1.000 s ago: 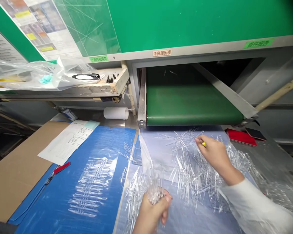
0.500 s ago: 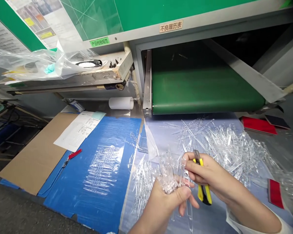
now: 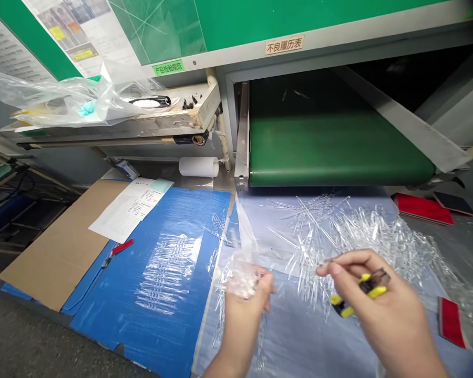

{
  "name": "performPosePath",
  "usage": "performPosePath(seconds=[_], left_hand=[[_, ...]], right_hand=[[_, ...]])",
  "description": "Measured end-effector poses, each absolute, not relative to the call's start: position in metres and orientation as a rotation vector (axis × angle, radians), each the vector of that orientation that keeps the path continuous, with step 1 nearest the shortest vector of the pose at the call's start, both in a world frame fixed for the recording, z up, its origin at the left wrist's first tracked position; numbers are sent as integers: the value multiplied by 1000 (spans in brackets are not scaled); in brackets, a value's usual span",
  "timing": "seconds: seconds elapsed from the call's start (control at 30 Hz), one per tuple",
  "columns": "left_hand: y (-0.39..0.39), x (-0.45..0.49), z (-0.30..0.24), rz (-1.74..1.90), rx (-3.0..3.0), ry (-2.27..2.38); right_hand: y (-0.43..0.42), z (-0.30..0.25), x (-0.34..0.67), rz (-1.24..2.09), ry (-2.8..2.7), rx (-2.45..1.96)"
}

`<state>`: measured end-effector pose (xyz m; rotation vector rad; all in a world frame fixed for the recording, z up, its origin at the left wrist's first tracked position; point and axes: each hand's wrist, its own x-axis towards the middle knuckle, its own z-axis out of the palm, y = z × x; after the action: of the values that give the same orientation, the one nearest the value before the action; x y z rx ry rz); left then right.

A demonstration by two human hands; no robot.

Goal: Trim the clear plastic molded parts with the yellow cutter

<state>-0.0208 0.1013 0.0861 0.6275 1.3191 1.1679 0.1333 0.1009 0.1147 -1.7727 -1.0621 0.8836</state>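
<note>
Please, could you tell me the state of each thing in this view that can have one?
Left hand: closed around a bundle of clear pieces.
Right hand: curled around the yellow-and-black tool.
Clear pieces on the blue sheet: side by side in a row.
Heap of clear pieces: loose, disordered.
Green belt: running or stopped, cannot tell.
White roll: rolled up, on its side.
Printed paper: unfolded.

The left hand (image 3: pixel 247 308) is closed in a fist, its thumb (image 3: pixel 263 287) folded across on the right, the bare forearm (image 3: pixel 230 357) slanting down to the lower edge of view. Well apart, the right hand (image 3: pixel 398 310) reaches forward and leftward, half curled, forefinger (image 3: pixel 357 256) and thumb drawn close together at their tips.
</note>
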Motion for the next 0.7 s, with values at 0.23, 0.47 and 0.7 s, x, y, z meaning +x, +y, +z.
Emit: performPosePath(seconds=[0.23, 0.47, 0.7], left_hand=[[100, -13, 96, 1087, 629, 1217], [101, -20, 99, 997, 671, 1252], [102, -19, 93, 1106, 605, 1169]], right_hand=[[69, 101, 100, 1317, -1262, -1574], [79, 108, 114, 1679, -1210, -1556], [81, 106, 108, 1706, -1119, -1582]])
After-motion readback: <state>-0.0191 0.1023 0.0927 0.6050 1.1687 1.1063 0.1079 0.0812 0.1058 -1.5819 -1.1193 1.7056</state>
